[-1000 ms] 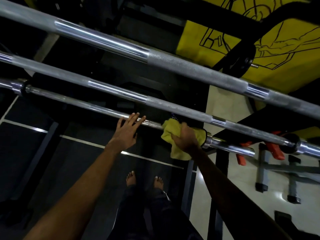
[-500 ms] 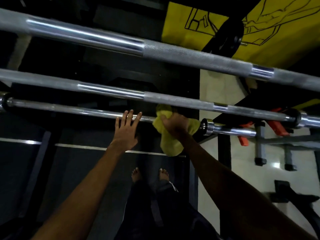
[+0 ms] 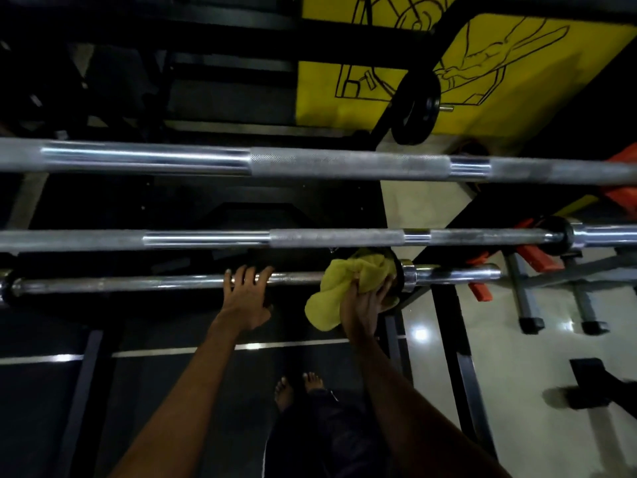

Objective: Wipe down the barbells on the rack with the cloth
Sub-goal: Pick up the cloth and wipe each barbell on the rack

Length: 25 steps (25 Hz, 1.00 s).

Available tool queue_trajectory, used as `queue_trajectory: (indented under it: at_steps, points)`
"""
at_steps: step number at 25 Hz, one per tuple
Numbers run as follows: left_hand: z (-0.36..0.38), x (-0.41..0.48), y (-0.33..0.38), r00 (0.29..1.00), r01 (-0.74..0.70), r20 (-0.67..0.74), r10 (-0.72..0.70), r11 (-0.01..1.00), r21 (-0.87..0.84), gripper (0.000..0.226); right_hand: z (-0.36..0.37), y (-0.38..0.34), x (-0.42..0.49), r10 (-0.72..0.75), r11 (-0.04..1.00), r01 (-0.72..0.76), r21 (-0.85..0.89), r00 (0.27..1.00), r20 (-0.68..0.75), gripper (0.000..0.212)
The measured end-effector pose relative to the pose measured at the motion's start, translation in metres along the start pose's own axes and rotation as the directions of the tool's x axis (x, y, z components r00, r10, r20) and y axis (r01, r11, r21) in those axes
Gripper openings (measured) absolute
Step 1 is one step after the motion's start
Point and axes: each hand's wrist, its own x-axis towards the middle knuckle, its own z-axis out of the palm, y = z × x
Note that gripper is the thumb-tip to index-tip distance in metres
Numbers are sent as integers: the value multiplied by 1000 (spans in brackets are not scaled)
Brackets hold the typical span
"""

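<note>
Head view is showing three barbells lying across the rack, one behind the other. The top barbell and the middle barbell are looking grey, with rough grip bands and smooth shiny bands; I cannot tell whether they are wiped already. The lowest barbell, nearest to the person, is the one in work, I am judging: it is thinner and shiny, with dull streaks along it. The yellow cloth is sitting bunched on this bar, just beside the collar, with a loose flap hanging below. The right hand is grasping the cloth and pressing it on the bar. The left hand is resting on the same bar, left of the cloth, fingers laid almost straight, not closing round. The next move is probably calling for sliding the cloth leftward with a firm squeeze, while the left hand is giving way.
</note>
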Motion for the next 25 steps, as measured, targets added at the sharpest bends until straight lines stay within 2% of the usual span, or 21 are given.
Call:
queue_trajectory:
  at_steps: [3, 10, 13, 16, 20, 22, 25]
  points:
    - [-2, 0, 3, 999, 25, 41, -25, 1000, -10, 94, 5, -20, 0, 189, 966, -189, 178, 982, 17, 81]
    - [-22, 0, 1, 978, -10, 207, 6, 1000, 22, 109, 3, -15, 10, 199, 941, -209, 265, 978, 63, 86]
    - [-28, 0, -2, 964, -58, 261, 43, 997, 50, 112, 6, -19, 9, 286, 880, -270, 390, 958, 17, 90]
    - [-34, 2, -16, 943, -172, 301, 139, 981, 87, 110, 23, -27, 13, 394, 788, -307, 534, 918, -53, 98]
    - [-44, 0, -47, 882, -386, 335, 333, 916, 106, 107, 19, -52, 10, 515, 714, -349, 607, 849, -118, 84]
    - [-46, 6, -53, 850, -435, 378, 367, 894, 110, 108, 21, -49, -1, 509, 715, -347, 607, 853, -113, 83]
    - [-45, 10, -53, 826, -497, 371, 424, 859, 126, 111, 47, -39, -19, 430, 736, -325, 594, 902, -39, 87]
